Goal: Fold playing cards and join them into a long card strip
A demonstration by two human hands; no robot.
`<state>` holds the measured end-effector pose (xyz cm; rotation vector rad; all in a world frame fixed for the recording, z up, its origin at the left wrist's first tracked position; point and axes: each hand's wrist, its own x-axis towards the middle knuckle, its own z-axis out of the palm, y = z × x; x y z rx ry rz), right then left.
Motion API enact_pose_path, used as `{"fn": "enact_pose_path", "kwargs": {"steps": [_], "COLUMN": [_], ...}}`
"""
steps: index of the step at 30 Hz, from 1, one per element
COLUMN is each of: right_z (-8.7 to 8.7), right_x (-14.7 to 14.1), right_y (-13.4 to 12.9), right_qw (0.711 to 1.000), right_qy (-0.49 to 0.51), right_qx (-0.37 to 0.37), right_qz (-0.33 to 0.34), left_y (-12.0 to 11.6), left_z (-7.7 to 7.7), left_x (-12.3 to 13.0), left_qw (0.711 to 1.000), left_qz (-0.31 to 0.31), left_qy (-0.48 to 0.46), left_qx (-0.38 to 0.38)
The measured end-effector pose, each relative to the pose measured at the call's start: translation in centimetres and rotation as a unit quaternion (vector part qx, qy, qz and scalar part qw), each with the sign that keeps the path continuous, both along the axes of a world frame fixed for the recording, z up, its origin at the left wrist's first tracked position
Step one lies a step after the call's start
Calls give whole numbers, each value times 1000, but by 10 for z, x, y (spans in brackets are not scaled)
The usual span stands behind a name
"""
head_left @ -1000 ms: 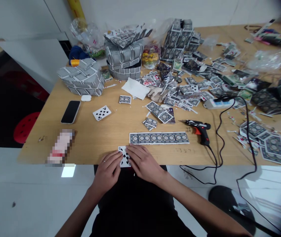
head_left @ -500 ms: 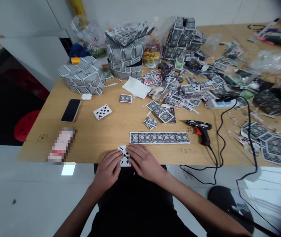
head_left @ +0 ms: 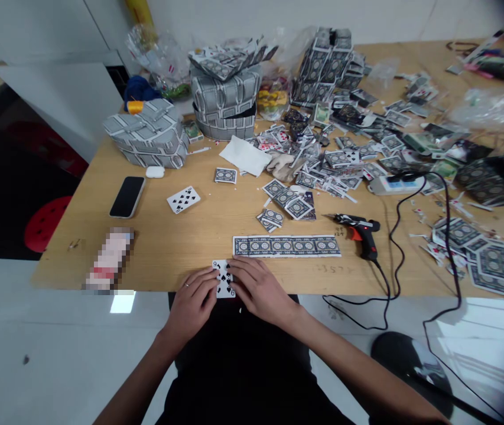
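Observation:
A nine of spades playing card (head_left: 224,278) lies face up at the table's front edge, between my two hands. My left hand (head_left: 194,298) grips its left side, fingertips on the face and thumb tucked near the bottom corner. On the other side my right hand (head_left: 258,289) has its fingers over the card's right edge. Just beyond my right fingers stretches a strip of joined cards (head_left: 287,246), patterned backs up. Another spade card (head_left: 184,200) rests face up farther left. A few small folded card pieces (head_left: 270,219) sit behind the strip.
A black glue gun (head_left: 362,233) with a trailing cord stands right of the strip, near a power strip (head_left: 396,185). Cut cards (head_left: 344,159) heap at the back right. Card-patterned bags (head_left: 149,136), a phone (head_left: 127,196) and a white earbud case (head_left: 155,172) are on the left.

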<state>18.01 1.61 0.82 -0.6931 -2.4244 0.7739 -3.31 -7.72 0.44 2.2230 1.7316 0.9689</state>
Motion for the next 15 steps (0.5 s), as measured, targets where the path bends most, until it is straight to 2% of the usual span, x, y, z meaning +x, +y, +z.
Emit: {"fn": "enact_pose_path", "kwargs": {"steps": [6,15], "right_z": [-2,0], "right_x": [2,2], "right_y": [4,3], "right_qw": [1000,1000], "right_qy": [9,-7], "right_qx": [-18,-13], "right_qz": [10,10], "left_y": [-3,-6], "left_z": [-2,6], "left_x": [-6,-5], "left_qw": [1000,998], "left_qz": [-19,-39], "left_qy": [8,37], "left_qx": [-20,-35]}}
